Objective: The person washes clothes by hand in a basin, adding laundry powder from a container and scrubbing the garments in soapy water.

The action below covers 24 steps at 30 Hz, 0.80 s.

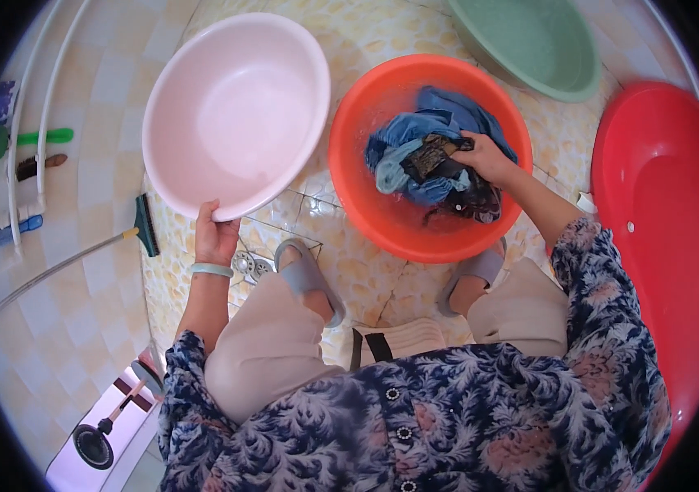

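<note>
Gripping: the left hand (215, 235) was closed on the near rim of the pink basin (235, 111), with fingers curled over the edge. The basin was tipped up toward the person and looked empty.
Right hand: the right hand (485, 157) was down in the orange basin (366, 189), fingers shut on a dark piece of cloth (435, 156).
Wet clothes: a heap of blue clothes (448, 111) lay in the orange basin, up against the dark cloth. Some water seemed to be in there, but it was hard to tell how much.
Where things stood: the pink basin was just beside the orange basin, on its left. Both sat on the tiled floor (366, 279) in front of the person's feet in grey slippers (308, 275).
Other things: a green basin (530, 41) stood behind the orange one. A big red tub (653, 189) was on the right. A floor squeegee (143, 223) lay on the left, and a floor drain (245, 262) sat near the left wrist.
Step in hand: it looked like washing clothes by hand, with the pink basin being pulled close.
Next move: I think the pink basin needed to sit flat and near, so that the wet cloth could be lifted with a firm hold and not drip far.
</note>
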Motion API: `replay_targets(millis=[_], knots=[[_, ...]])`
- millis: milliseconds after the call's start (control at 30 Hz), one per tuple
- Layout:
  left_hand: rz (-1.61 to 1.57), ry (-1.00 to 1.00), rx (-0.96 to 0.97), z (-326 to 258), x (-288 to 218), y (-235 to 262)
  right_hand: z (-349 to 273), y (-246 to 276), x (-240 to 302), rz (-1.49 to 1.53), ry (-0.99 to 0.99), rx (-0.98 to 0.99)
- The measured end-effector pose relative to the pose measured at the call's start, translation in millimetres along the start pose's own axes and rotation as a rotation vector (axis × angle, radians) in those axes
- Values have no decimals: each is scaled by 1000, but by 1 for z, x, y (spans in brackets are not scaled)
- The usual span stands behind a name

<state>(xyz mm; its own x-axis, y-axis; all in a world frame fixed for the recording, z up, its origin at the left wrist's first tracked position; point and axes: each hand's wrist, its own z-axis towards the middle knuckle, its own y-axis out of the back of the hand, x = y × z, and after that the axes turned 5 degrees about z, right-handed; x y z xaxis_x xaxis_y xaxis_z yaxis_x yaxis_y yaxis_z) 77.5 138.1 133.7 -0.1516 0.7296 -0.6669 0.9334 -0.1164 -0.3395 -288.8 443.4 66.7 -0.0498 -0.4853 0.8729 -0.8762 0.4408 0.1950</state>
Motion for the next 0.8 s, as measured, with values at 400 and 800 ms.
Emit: replay_targets(millis=[400, 800], knots=[[-40, 79, 22, 18, 33, 44, -39, 1, 95, 469, -77, -60], [9, 142, 50, 28, 56, 74, -67, 2, 161, 469, 145, -221]])
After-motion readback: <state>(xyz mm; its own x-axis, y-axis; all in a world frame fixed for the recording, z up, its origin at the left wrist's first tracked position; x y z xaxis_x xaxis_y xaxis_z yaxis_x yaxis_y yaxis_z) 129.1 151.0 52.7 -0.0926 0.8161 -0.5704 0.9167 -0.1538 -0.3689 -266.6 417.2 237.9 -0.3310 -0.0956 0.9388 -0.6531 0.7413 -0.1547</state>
